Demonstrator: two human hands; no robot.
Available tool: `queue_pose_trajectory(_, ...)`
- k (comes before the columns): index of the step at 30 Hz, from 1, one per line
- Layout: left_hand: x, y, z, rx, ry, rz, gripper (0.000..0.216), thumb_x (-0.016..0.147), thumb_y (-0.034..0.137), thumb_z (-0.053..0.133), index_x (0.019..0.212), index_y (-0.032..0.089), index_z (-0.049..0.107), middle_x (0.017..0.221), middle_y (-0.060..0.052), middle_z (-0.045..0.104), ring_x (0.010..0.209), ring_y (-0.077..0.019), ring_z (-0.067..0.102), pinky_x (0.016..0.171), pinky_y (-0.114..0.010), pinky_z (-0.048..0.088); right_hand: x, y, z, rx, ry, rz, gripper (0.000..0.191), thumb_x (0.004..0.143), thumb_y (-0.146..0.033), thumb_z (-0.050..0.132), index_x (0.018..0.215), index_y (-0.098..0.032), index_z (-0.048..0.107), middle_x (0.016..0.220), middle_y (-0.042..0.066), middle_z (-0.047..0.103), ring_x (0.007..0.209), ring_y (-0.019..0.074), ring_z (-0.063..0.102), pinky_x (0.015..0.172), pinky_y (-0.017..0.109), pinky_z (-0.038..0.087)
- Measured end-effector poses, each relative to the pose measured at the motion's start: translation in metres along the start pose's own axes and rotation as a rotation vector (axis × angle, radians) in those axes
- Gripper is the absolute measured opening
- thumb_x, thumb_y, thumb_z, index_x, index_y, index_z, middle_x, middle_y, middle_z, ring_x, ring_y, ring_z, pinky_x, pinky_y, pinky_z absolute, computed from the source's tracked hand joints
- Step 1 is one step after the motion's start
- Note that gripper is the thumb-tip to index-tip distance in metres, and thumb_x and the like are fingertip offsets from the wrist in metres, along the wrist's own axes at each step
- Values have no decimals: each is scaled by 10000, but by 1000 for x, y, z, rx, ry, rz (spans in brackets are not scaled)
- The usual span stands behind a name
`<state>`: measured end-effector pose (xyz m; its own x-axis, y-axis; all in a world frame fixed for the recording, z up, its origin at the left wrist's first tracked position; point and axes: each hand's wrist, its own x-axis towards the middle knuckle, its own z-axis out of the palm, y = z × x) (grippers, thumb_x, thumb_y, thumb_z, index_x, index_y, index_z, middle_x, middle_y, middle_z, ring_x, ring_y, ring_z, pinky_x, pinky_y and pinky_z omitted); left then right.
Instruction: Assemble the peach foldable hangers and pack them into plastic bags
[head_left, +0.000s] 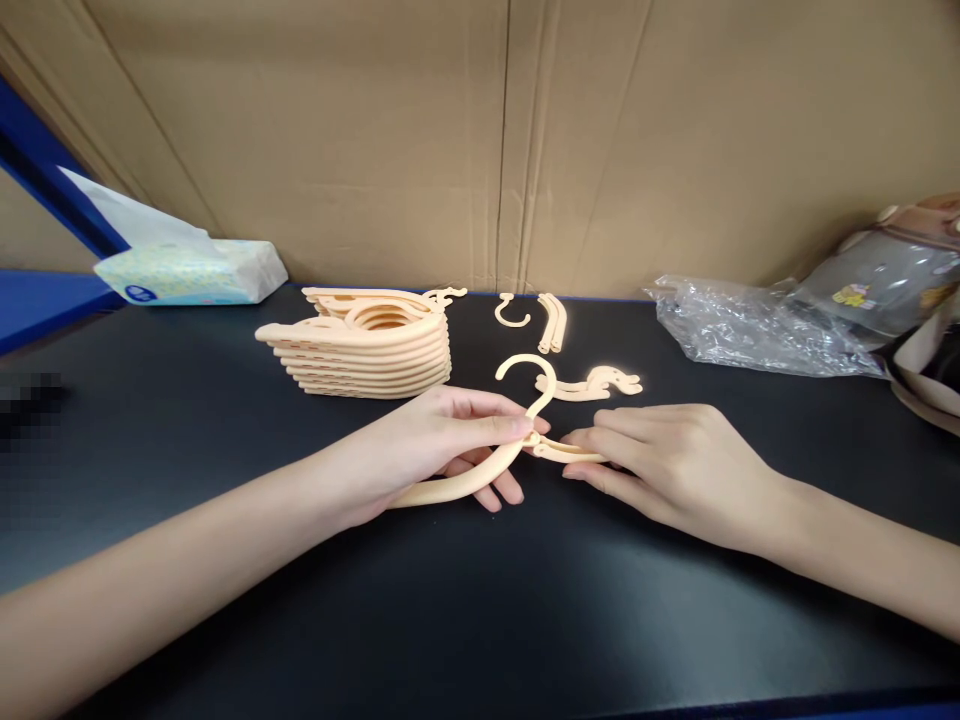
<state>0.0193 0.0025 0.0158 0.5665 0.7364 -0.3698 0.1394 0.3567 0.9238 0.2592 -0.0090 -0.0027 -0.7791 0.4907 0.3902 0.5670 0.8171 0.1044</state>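
Observation:
My left hand (457, 440) pinches a cream plastic clothes hanger (469, 482) near the base of its hook, with one curved arm running under the palm. The hook points up and curls to the left. My right hand (660, 465) grips the hanger's other arm, a thinner piece that meets the hook at a joint beside my left fingertips. Its far end is hidden under my right fingers. Behind the hands lie loose cream parts: a separate hook (514, 318), a pair of curved arms (553, 325) and a wavy piece (600, 384).
A stack of cream hangers (360, 350) stands at the back left. Behind it is a tissue pack (195, 272). Crumpled clear plastic (750, 325) and a translucent bag (862, 280) sit at the right. Cardboard (375, 140) walls off the back of the black table (480, 620).

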Motion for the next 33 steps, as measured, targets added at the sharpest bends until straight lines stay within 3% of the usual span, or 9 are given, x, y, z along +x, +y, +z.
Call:
queue_pose_trajectory(10, 1, 1, 0, 50, -16, 8, 240, 881, 360, 667, 1033, 183, 718, 720, -9, 710, 662, -97, 670, 642, -164, 564, 0, -6, 1, -79, 89, -41, 261, 983, -295, 491, 889, -159, 692, 669, -16, 629, 583, 112, 593, 530, 274, 350)
queue_pose_trajectory(24, 1, 3, 3, 105, 48, 14, 147, 862, 302, 691, 892, 164, 732, 721, -3, 717, 660, -87, 664, 646, -141, 531, 1, -6, 0, -156, 113, -70, 268, 985, -311, 482, 922, -173, 704, 626, -36, 582, 531, 112, 524, 511, 270, 329)
queue_pose_trajectory(33, 1, 2, 4, 191, 65, 50, 213, 815, 393, 715, 841, 182, 721, 709, 4, 712, 680, -113, 655, 673, -186, 496, 2, -10, -4, -174, 122, -123, 269, 988, -317, 481, 1024, -175, 706, 579, -49, 552, 461, 87, 453, 485, 258, 313)
